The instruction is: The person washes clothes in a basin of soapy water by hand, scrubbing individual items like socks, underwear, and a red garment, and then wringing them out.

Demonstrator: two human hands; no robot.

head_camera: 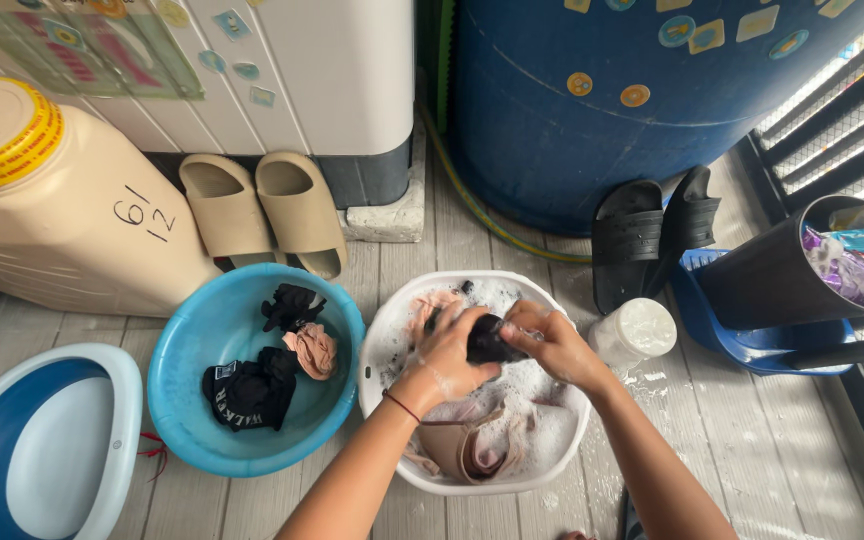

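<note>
The white basin (377,375) sits on the plank floor (752,450) and serves as the reference point; it contains soapy water, foam and pale garments (472,445). Above its centre, the left hand (447,355) and the right hand (552,345) are both closed around a small dark garment (490,340), gripping it from opposite sides with the fingers curled over the cloth. The dark garment is held just above the foam, between the two hands. A thin cord bracelet (402,406) circles the left wrist. Touching the left side of the white basin stands a blue basin (192,430), holding dark clothes (252,390) and one pinkish piece (314,350). Further left of the blue basin lies a blue-and-white tub (102,470), partly out of view. Just right of the white basin stands a white plastic jar (634,332). Behind the white basin, a pair of beige slides (262,210) leans against a white appliance (332,80), and a pair of black slides (652,235) leans against a blue barrel (632,100). A large beige jug (62,220) lies to the rear left. A dark bin (782,275) with wrappers tilts at the rear right.
</note>
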